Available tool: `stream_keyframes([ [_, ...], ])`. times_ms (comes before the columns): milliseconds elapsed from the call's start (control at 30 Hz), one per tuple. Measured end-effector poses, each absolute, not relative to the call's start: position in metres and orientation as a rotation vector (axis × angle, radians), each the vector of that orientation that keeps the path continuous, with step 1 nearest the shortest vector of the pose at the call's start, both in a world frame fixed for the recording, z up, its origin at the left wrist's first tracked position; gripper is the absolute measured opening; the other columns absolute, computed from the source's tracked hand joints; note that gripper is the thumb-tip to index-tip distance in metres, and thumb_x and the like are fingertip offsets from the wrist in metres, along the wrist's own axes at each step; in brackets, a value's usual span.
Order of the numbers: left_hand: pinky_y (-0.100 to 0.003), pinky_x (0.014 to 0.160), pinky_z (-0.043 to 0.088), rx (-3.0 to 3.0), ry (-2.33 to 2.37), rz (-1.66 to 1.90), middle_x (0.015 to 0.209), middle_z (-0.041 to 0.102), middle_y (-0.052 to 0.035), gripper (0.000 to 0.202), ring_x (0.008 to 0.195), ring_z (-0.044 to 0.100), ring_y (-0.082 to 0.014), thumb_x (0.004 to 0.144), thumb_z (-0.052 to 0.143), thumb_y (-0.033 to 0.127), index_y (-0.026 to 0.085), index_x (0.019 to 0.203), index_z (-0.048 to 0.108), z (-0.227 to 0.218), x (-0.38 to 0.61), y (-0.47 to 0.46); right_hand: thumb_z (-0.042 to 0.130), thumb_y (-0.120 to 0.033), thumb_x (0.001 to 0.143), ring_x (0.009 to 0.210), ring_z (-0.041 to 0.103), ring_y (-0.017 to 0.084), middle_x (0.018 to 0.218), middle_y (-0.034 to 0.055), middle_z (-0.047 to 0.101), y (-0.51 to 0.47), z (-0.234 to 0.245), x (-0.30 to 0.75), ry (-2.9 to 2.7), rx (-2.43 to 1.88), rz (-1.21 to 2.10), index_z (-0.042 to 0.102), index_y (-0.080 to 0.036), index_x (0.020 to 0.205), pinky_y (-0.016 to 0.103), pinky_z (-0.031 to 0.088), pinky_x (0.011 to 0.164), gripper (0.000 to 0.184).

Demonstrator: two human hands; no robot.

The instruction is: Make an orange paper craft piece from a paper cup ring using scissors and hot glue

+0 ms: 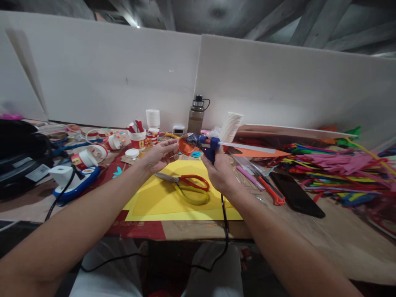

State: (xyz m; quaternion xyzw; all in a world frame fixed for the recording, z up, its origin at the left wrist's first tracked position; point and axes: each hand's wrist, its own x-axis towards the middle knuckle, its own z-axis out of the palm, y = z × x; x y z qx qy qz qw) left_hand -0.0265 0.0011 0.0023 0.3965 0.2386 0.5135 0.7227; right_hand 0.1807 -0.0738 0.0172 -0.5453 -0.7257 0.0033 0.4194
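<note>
My left hand [161, 154] pinches a small round orange paper piece [185, 146] and holds it up above the table. My right hand [218, 171] is wrapped round the blue handle of a hot glue gun [208, 145]. Its nozzle points left and touches the orange piece. A clear glue stick [247, 146] juts out of the back of the gun to the right. Its black cord [225, 222] hangs down over the table's front edge. Below my hands, scissors [188, 185] with red and yellow handles lie on yellow paper sheets [154, 202].
Decorated paper cups [137, 140] and a white and blue device [72, 181] lie at the left. A stack of white cups [231, 126] and a bottle [196, 115] stand at the back. An orange cutter [272, 190], a black phone [297, 194] and several coloured pipe cleaners [340, 169] fill the right.
</note>
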Motion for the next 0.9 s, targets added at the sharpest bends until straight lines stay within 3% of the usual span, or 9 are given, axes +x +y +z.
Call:
stream_keyframes([
  [233, -0.022, 0.062, 0.051, 0.856, 0.518, 1.16, 0.076, 0.068, 0.0003, 0.032, 0.062, 0.062, -0.007, 0.072, 0.077, 0.01, 0.012, 0.103, 0.068, 0.0051, -0.025, -0.0016, 0.049, -0.03, 0.087, 0.086, 0.062, 0.029, 0.096, 0.0145, 0.068, -0.0728, 0.0159, 0.1799, -1.827, -1.351, 0.045, 0.048, -0.014, 0.125, 0.041, 0.047, 0.078, 0.041],
  [700, -0.021, 0.063, 0.052, 0.91, 0.49, 1.164, 0.077, 0.067, -0.0008, 0.025, 0.065, 0.062, -0.0077, 0.073, 0.077, 0.013, 0.013, 0.097, 0.068, 0.0033, -0.0299, 0.0052, 0.046, -0.033, 0.089, 0.082, 0.06, 0.028, 0.095, 0.0144, 0.068, -0.0769, 0.0159, 0.1794, -1.908, -1.352, 0.068, 0.052, -0.015, 0.119, 0.039, 0.047, 0.072, 0.035],
  [900, -0.021, 0.063, 0.052, 0.938, 0.509, 1.171, 0.082, 0.068, -0.0012, 0.033, 0.065, 0.061, -0.0069, 0.072, 0.078, 0.014, 0.013, 0.104, 0.068, 0.0057, -0.033, 0.0054, 0.046, -0.032, 0.089, 0.09, 0.061, 0.029, 0.099, 0.0153, 0.068, -0.078, 0.0174, 0.1792, -1.932, -1.318, 0.114, 0.05, -0.013, 0.121, 0.04, 0.047, 0.078, 0.038],
])
